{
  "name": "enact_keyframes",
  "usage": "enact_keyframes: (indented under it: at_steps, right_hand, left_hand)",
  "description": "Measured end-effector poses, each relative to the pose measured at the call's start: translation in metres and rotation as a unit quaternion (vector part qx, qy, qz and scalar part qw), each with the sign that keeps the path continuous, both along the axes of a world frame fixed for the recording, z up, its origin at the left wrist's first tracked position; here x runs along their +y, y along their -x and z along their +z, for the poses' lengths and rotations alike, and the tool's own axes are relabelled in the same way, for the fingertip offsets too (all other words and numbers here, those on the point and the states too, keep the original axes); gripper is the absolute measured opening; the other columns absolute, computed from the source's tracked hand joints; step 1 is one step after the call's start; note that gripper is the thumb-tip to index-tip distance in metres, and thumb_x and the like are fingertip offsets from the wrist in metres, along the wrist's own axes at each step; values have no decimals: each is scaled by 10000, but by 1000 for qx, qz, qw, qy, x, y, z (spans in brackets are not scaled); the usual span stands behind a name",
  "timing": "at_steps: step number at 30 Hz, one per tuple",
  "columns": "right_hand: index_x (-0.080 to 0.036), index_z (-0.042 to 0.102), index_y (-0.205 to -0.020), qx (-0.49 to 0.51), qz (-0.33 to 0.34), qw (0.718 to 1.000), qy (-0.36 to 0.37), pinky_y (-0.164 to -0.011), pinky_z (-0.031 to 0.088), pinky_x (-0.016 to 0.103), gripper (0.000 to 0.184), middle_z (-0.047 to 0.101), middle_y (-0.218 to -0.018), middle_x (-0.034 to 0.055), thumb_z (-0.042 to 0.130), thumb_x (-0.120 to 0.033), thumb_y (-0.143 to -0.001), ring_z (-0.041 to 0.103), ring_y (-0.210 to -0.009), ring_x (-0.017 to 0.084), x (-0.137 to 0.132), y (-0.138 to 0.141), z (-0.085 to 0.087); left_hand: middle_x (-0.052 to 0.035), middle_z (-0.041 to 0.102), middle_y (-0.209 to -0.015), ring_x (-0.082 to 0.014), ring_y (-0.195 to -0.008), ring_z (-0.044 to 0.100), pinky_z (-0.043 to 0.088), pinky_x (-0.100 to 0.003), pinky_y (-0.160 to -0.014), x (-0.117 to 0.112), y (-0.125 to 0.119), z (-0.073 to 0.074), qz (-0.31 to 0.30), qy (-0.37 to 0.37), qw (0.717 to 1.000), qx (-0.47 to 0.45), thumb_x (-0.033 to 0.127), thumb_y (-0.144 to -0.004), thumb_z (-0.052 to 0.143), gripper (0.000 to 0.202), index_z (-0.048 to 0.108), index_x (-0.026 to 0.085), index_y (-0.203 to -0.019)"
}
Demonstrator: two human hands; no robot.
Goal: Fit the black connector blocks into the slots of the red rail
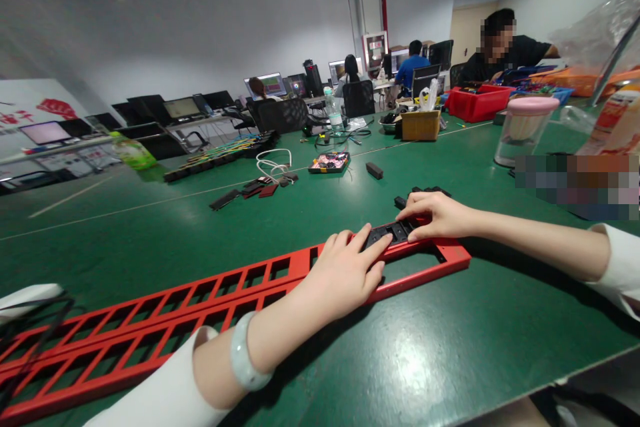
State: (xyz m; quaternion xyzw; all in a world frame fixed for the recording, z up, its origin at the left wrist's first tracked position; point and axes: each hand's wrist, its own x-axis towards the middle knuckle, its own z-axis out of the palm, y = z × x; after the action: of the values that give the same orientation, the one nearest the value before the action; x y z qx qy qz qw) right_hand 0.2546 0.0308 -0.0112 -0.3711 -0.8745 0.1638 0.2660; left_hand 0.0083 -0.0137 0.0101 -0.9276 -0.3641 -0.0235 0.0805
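Note:
A long red metal frame (200, 293) with many rectangular slots lies across the green table (450, 347). A black plastic part (390, 233) sits in the frame near its right end. My left hand (345, 273) rests on the frame with its fingers pressed on the left end of the black part. My right hand (437, 215) lies curled over the part's right end, its fingertips pushing down on it. A few more black parts (425, 192) lie just behind my right hand.
A clear jar with a pink lid (525, 130) stands at the right. A red bin (477, 101), a cardboard box (421, 125), a water bottle (334, 111) and loose black and red pieces (255, 190) lie further back. A seated person (505, 47) works at the far right; others sit at monitors.

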Motion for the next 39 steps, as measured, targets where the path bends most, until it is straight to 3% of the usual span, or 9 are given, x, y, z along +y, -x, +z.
enact_keyframes:
  at_steps: [17, 19, 22, 25, 28, 39]
  right_hand:
    - [-164, 625, -1050, -9, 28, 999, -30, -724, 447, 304, 422, 560, -866, 66, 613, -440, -731, 547, -796, 171, 1, -2, -5]
    - [-160, 610, -1068, 8, 32, 999, -43, -763, 449, 318, 412, 566, -901, 79, 589, -429, -757, 550, -836, 179, 0, -2, -8]
    - [-156, 597, -1081, 27, 32, 997, -60, -808, 448, 335, 369, 575, -942, 97, 539, -394, -805, 552, -883, 187, -1, -2, -12]
    - [-150, 613, -1060, 19, 31, 997, -69, -820, 453, 336, 335, 576, -953, 108, 499, -370, -835, 557, -892, 187, -1, -3, -14]
    - [-144, 627, -1049, 8, 35, 997, -73, -823, 460, 340, 341, 574, -965, 116, 502, -375, -832, 560, -901, 193, -2, -3, -13]
    - [-152, 632, -1067, -19, 38, 997, -70, -837, 468, 348, 360, 574, -993, 121, 507, -390, -827, 571, -913, 201, -6, -1, -8]
  left_hand:
    - [-87, 366, -1378, -279, -1069, 460, 334, -462, -894, 0, 0, -1, 0, -4, 1000, 6, 389, -902, 307, 438, 340, 308, -1332]
    - [-92, 361, -1383, -274, -1096, 455, 328, -453, -915, 1, 0, 0, 1, 3, 1000, -1, 383, -898, 313, 464, 309, 275, -1349]
    - [-158, 343, -1383, -264, -1175, 418, 314, -408, -966, 3, 1, 1, 28, 15, 999, -8, 386, -879, 338, 590, 203, 116, -1386]
    - [-225, 329, -1371, -273, -1222, 387, 307, -365, -995, 6, 2, 3, 75, 17, 997, 13, 407, -860, 352, 631, 276, -2, -1334]
    - [-233, 369, -1343, -280, -1210, 410, 312, -358, -1000, 7, 3, 4, 84, 14, 996, 36, 409, -861, 339, 581, 396, -4, -1264]
    - [-216, 432, -1303, -273, -1209, 416, 305, -371, -1017, 5, 1, 4, 93, 0, 994, 53, 393, -875, 307, 573, 407, -10, -1270]
